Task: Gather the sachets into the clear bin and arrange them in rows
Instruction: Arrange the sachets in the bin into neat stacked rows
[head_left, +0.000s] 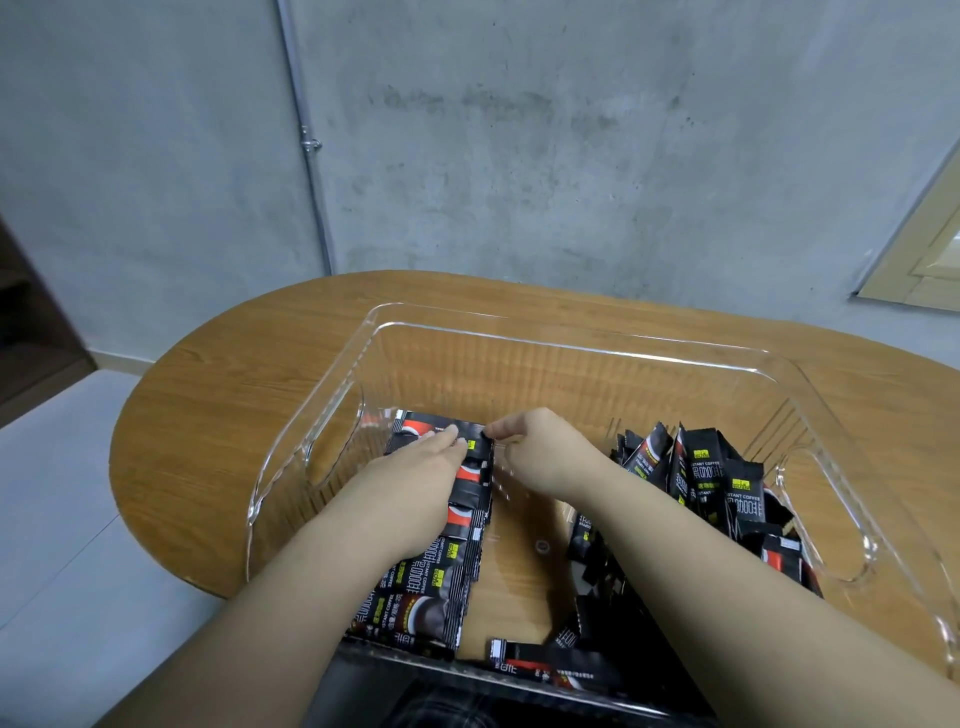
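My left hand (434, 457) flat, fingers straight, pressing row (441, 551) at bin (571, 345) left wall; right hand (535, 449) pinches far-end sachet (475, 434). Loose pile (701, 483) rightward, nearer right hand.

The clear bin (566, 340) is transparent hard plastic, glossy, with bright glints along its smooth rim and fine ribbing on its walls. The sachets (698, 470) look like thin foil-like film, black and slightly shiny, with crimped, serrated ends; those in the flat row (431, 582) at the left catch a soft sheen. The table (234, 374) is wood or wood-look laminate, brown, grained, smooth and satin. The far wall (519, 130) is grey concrete, matt and blotchy. A thin metal pipe (306, 130) runs down it, dull grey.
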